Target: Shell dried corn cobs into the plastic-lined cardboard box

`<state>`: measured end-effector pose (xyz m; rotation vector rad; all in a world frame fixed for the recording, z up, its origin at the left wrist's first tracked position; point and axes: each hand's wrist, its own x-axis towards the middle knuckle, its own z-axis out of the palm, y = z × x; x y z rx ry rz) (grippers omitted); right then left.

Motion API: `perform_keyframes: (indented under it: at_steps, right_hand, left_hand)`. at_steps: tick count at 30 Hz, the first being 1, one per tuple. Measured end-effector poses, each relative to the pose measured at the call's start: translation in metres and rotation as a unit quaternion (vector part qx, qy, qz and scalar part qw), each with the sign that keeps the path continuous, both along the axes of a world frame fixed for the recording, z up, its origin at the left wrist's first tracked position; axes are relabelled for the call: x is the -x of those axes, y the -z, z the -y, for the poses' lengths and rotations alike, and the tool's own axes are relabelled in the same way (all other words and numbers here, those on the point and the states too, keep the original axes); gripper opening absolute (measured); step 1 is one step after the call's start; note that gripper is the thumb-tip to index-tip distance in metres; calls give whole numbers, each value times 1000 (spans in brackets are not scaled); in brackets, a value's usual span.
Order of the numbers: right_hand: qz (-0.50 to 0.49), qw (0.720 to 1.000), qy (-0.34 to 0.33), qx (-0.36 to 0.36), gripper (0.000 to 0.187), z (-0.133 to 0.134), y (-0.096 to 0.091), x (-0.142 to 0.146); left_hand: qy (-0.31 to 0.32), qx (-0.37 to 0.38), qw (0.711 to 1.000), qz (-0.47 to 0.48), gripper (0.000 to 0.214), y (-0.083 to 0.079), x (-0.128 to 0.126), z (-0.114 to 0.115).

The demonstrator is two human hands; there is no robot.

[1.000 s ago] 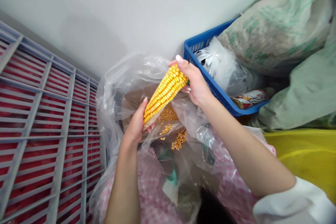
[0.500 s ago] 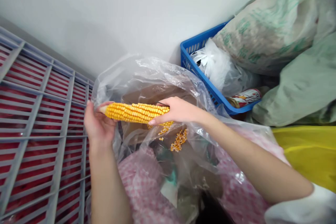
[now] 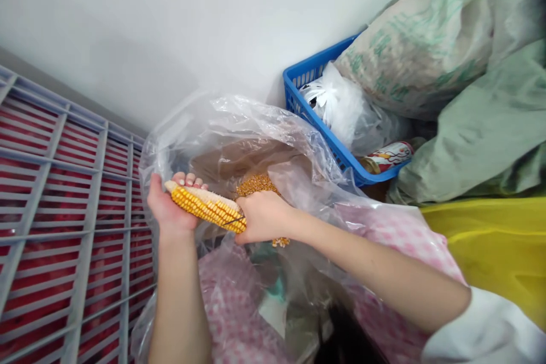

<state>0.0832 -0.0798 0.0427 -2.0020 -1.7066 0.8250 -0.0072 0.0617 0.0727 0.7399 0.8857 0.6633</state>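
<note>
1. Holding the cob [image 3: 209, 209] aslant over an open clear bag [image 3: 179, 131], the person has a hand at each end of it.
2. The left hand [image 3: 174, 207] cups the pale, tapered end, palm up, the thumb on one side and the fingers curled round the far side.
3. The right hand [image 3: 267, 217] is closed and pressed against the other end, gripping a thin dark rod [image 3: 234, 220] that pokes out across the kernels; from here I can't tell how its hidden fingers sit.
4. Along the cob's upper side runs a bare, whitish strip; the side facing the person is packed with yellow rows.
5. Just beyond the right hand, a pile of loose kernels [image 3: 258, 183] lies in the bag, and a smaller cluster [image 3: 280, 242] shows just below that hand.
6. Pink checked cloth [image 3: 239, 301] lies on the person's side of the bag, with clear plastic partly over it.
7. To the left, a grey crate [image 3: 70, 273] stands near the bag, something red showing through its slats.
8. To the right, by the white wall [image 3: 149, 0], a blue basket [image 3: 311, 68] holds a white bag [image 3: 336, 105] and a can [image 3: 390, 154] lying on its side; a big printed sack [image 3: 418, 51] leans over it.
9. Nearer me there's a yellow sheet [image 3: 490, 239], close to the person's white sleeve [image 3: 490, 330].
</note>
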Motion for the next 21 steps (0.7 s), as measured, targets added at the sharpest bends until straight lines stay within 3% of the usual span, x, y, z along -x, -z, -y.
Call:
perform_keyframes:
  at_steps: [5, 18, 21]
  right_hand:
    - [-34, 999, 2, -15, 45, 2, 0, -2]
    - [-81, 996, 34, -29, 37, 7, 6, -7]
    - [-169, 986, 6, -4, 39, 9, -1, -2]
  left_hand:
    - [31, -40, 998, 28, 59, 2, 1, -1]
    - [39, -87, 993, 62, 74, 6, -8, 4]
    - [14, -127, 988, 88, 74, 10, -11, 7]
